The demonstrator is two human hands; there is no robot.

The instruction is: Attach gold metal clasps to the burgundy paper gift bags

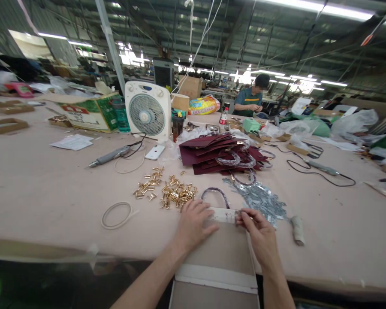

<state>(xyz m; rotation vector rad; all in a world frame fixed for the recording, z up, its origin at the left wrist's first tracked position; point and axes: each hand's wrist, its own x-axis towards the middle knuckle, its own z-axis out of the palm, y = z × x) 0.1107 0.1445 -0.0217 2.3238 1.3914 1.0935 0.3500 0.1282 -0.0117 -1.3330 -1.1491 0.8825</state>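
Observation:
A flat beige bag panel (223, 249) lies in front of me, its lower part hanging over the table edge. Across its far end runs a white strip (224, 215), and a dark wrapped loop handle (216, 190) sticks out beyond it. My left hand (194, 223) rests on the panel's left side, fingers stretched out. At the strip's right end, my right hand (259, 227) pinches something small that its fingers hide. Gold metal fittings (178, 193) are heaped beyond my left hand. Thin silver metal plates (263, 201) are piled beyond my right hand.
Burgundy bag pieces (209, 150) are stacked farther back. An electric screwdriver (111, 156) lies left, another (323, 167) right. A white fan (148, 111), a phone (155, 152), a tape ring (116, 215) and a small roll (297, 231) are around. A person (249, 101) sits across.

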